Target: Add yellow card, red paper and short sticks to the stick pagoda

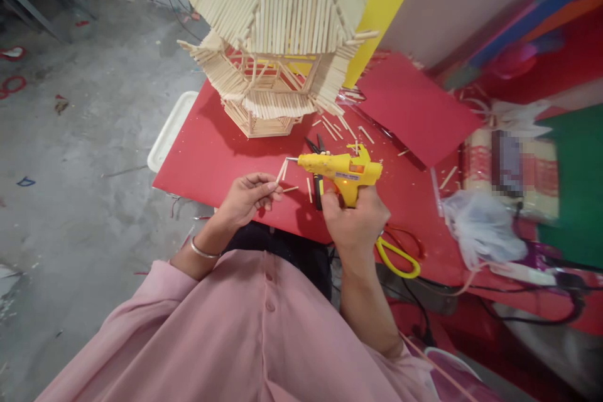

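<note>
Between thumb and fingertips, my left hand pinches a thin wooden stick, its upper end at the nozzle tip. My right hand is wrapped round the handle of a yellow glue gun, whose nozzle points left toward the stick. Behind both hands stands a tiered pagoda-like model made of wooden sticks. Under and beside the glue gun lies a pair of black-handled pliers, partly hidden. Short loose sticks lie close by on the red table top.
Yellow-handled scissors lie at the table's front edge. Further right are a red sheet, a plastic bag, wrapped packs and black cables. A white tray edge sticks out at the left.
</note>
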`<state>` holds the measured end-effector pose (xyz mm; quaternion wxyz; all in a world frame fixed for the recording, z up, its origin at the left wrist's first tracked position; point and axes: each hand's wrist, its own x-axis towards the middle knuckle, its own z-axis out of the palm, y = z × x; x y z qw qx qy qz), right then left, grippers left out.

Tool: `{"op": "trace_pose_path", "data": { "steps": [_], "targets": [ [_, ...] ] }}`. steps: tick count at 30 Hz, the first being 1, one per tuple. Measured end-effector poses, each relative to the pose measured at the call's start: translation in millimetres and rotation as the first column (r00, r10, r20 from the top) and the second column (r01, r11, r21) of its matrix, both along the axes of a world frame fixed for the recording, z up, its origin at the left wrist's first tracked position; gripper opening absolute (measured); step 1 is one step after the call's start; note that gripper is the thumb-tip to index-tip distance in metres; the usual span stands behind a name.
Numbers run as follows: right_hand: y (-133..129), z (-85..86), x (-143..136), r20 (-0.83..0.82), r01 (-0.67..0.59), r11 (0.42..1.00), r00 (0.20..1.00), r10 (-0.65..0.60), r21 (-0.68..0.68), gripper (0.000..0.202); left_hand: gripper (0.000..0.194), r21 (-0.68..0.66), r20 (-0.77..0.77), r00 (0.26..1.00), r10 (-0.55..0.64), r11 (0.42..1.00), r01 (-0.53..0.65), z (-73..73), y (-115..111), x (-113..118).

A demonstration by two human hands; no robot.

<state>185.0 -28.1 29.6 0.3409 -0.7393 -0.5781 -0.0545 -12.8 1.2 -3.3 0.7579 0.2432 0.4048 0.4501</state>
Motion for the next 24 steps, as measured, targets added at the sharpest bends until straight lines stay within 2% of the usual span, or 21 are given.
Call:
{"op": "trace_pose_path", "data": {
  "steps": [5,15,20,22,24],
  "targets": [
    [0,0.5,2,0.021,0.004,1.000,1.000,-0.004,-0.010,0.014,0.038,0.017,-0.009,1.000,0.006,1.000,-0.005,-5.3,-1,-1],
    [0,-0.4,2,0.020,-0.027,1.000,0.999,0.028,-0.012,0.014,0.038,-0.003,0.070,0.997,0.037,0.999,-0.037,-5.5,1,-1],
    [-7,0.1,4,-0.032,-0.094,0.990,0.995,0.091,-0.109,0.021,0.034,-0.021,0.088,0.995,0.048,0.999,-0.046,-3.5,2,-3],
    [-10,2.3,13,-0.104,-0.084,0.981,0.992,0.066,-0.175,0.025,0.035,-0.032,0.080,0.994,0.076,0.997,-0.074,-2.8,3,-4],
    [-12,5.7,25,-0.190,-0.040,0.967,0.982,-0.009,-0.250,0.032,0.038,-0.037,0.067,0.993,0.095,0.995,-0.093,-3.1,5,-3]
  ]
}}
